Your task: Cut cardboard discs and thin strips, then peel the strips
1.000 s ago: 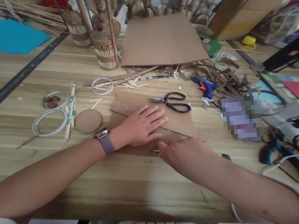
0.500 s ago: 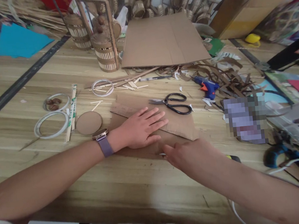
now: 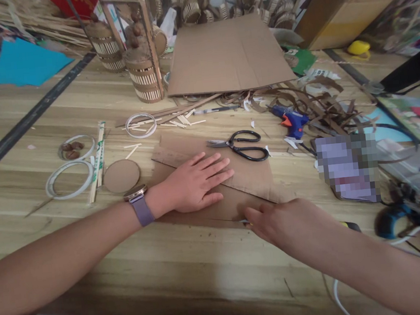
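Observation:
My left hand [image 3: 197,181] lies flat with fingers spread on a brown cardboard piece [image 3: 200,205], close to the raised edge of a second cardboard strip [image 3: 251,176]. My right hand [image 3: 275,218] is closed on a utility knife [image 3: 351,226]; its yellow and black end shows behind the wrist, while most of the handle is hidden. The knife's small shiny blade tip touches the cardboard near its front edge, where a thin cut line runs. Black-handled scissors [image 3: 244,145] rest on the cardboard beyond my left fingers.
A cardboard disc [image 3: 121,176], tape rolls [image 3: 70,180] and wrapped sticks [image 3: 99,160] lie to the left. On the right are a blue glue gun [image 3: 291,121], brown strips [image 3: 327,109], a blurred-out object [image 3: 347,169] and blue-handled pliers [image 3: 390,219]. A large cardboard sheet [image 3: 226,57] sits behind.
My right hand has slid rightward along the cardboard's front edge with the knife, and the cut line behind it is longer. My left hand stays pressed on the cardboard.

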`<action>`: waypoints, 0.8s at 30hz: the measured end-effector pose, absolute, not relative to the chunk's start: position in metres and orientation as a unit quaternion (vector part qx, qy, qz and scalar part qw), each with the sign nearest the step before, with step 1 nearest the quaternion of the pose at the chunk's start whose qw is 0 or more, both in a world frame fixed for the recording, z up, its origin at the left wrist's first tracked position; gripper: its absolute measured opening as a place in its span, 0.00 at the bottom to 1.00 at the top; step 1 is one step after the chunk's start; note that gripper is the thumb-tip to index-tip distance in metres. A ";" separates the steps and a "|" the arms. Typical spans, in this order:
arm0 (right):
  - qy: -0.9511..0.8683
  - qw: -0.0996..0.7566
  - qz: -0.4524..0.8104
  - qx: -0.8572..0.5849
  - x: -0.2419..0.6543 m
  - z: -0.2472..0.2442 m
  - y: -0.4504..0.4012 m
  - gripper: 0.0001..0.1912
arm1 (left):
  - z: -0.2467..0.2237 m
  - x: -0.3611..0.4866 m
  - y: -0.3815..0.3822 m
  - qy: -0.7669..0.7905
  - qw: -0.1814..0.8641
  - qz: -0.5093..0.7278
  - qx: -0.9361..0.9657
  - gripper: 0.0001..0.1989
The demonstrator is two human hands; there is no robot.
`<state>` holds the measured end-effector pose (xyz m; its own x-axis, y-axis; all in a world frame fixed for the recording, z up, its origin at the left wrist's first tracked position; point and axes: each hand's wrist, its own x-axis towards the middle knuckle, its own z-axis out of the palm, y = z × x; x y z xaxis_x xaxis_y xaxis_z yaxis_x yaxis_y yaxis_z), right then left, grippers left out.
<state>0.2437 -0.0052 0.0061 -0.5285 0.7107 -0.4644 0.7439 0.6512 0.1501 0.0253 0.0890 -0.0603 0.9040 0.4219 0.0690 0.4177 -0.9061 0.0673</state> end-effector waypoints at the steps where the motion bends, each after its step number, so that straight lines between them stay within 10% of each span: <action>1: 0.873 0.250 -0.034 0.418 0.245 0.006 -0.005 0.11 | -0.060 0.025 0.089 0.215 0.026 0.042 0.975 0.30; 9: 0.896 0.133 0.087 0.415 0.257 -0.015 -0.016 0.04 | -0.059 0.027 0.088 0.222 0.017 0.046 0.974 0.30; 17: 0.869 -0.087 0.163 0.460 0.261 -0.012 -0.048 0.23 | -0.061 0.026 0.087 0.223 0.009 0.057 0.973 0.29; 24: 0.824 -0.147 -0.076 0.541 0.298 -0.010 -0.133 0.30 | -0.061 0.025 0.087 0.225 0.013 0.040 0.974 0.30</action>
<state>0.2978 -0.1332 -0.0096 -0.3709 0.9146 0.1609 0.8699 0.4028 -0.2846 0.0252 0.0874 -0.0609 0.8958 0.4385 0.0728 0.4364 -0.8987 0.0428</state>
